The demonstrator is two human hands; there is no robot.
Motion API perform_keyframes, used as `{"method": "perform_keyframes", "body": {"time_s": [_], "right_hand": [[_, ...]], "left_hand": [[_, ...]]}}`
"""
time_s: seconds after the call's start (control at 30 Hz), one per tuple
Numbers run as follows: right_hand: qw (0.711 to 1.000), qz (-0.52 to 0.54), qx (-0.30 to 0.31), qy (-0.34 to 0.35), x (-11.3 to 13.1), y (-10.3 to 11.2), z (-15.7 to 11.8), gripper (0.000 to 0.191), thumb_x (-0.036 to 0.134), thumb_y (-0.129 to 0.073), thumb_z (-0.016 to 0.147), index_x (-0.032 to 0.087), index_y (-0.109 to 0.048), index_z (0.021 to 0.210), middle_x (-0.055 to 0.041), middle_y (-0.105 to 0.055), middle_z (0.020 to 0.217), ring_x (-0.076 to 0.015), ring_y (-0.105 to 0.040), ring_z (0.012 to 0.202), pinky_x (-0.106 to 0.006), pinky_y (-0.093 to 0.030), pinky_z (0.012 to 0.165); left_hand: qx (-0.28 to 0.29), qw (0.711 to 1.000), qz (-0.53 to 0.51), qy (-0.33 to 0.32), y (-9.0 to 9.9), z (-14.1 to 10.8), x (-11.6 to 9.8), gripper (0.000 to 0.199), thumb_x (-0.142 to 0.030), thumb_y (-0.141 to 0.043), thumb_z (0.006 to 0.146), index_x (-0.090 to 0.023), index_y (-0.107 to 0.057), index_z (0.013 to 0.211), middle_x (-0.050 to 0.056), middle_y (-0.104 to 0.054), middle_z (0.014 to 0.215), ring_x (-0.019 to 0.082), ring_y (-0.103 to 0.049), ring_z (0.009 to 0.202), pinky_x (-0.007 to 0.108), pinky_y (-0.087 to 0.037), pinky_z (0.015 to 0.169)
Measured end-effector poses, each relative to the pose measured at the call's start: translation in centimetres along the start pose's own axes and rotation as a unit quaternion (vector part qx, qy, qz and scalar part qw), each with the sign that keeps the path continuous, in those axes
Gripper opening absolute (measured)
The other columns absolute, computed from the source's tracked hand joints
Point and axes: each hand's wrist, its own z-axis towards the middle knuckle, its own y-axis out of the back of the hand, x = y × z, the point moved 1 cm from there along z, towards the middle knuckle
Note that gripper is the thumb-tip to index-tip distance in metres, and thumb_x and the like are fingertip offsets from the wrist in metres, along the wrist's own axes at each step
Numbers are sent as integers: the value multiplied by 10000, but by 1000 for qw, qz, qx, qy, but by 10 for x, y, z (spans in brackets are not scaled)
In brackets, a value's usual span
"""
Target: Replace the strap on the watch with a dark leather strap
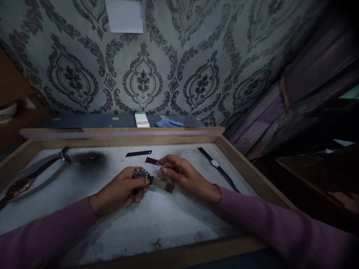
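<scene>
My left hand (pixel 123 188) is closed around a wristwatch (pixel 141 173), its round face turned up. From the watch a strap (pixel 159 183) runs right, pale in the middle and dark brown at the end, passing below the fingers of my right hand (pixel 182 173). That hand is closed in a pinch on a thin, shiny metal tool (pixel 159 164) whose exact kind is hard to make out. Behind the tool lies a dark red strap piece (pixel 150 160), partly hidden by my right fingers. Farther back rests a flat dark cutter blade (pixel 138 153) with a slanted end and a small hole.
A shallow wooden-edged tray (pixel 126 140) with a pale bottom surrounds everything. At its right lies a black-strapped watch (pixel 215 163); at its left, a brown watch (pixel 19 186) and a grey strap (pixel 46 183). Behind the tray are a blue cloth (pixel 169 122) and a small box (pixel 142 119).
</scene>
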Motion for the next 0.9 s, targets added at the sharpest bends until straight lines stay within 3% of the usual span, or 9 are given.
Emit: {"method": "perform_keyframes", "body": {"time_s": [0.17, 0.27, 0.53, 0.77, 0.9], "right_hand": [[989, -119, -36, 75, 6, -2, -5, 163, 266, -506, 924, 145, -610, 951, -5, -559, 718, -88, -521, 539, -219, -458, 525], [974, -187, -50, 120, 7, -3, -6, 166, 230, -526, 912, 155, -669, 950, -27, -599, 766, -106, -561, 609, -231, -465, 575], [973, -211, -42, 86, 7, -6, -8, 212, 252, -519, 919, 138, -629, 1059, 10, -590, 665, -98, -541, 550, -215, -435, 536], [961, -263, -30, 81, 19, -8, -11, 138, 201, -480, 921, 163, -546, 807, 11, -570, 652, -91, -530, 535, -203, -398, 520], [938, -330, -14, 104, 18, -9, -12, 139, 217, -455, 939, 182, -495, 810, 20, -547, 634, -104, -497, 556, -219, -360, 547]], "left_hand": [[-3, 1000, 0, -1, -1, 1, -1, 229, -331, -642, 759, -163, -530, 651, -51, -489, 466, 47, -356, 343, 180, -183, 343], [-2, 1000, 5, 0, -1, 0, -2, 223, -320, -631, 773, -163, -534, 648, -56, -472, 432, 49, -349, 344, 182, -180, 349], [-9, 1000, -2, -2, 0, 0, 0, 214, -316, -644, 760, -165, -540, 649, -53, -492, 449, 50, -359, 346, 185, -197, 353], [-9, 1000, 6, 9, -2, -1, -3, 228, -322, -635, 761, -164, -534, 632, -52, -484, 399, 49, -334, 332, 183, -189, 351], [-10, 1000, 16, 6, -3, -1, -5, 231, -328, -633, 750, -161, -539, 622, -48, -481, 391, 50, -336, 334, 184, -187, 352]]}}
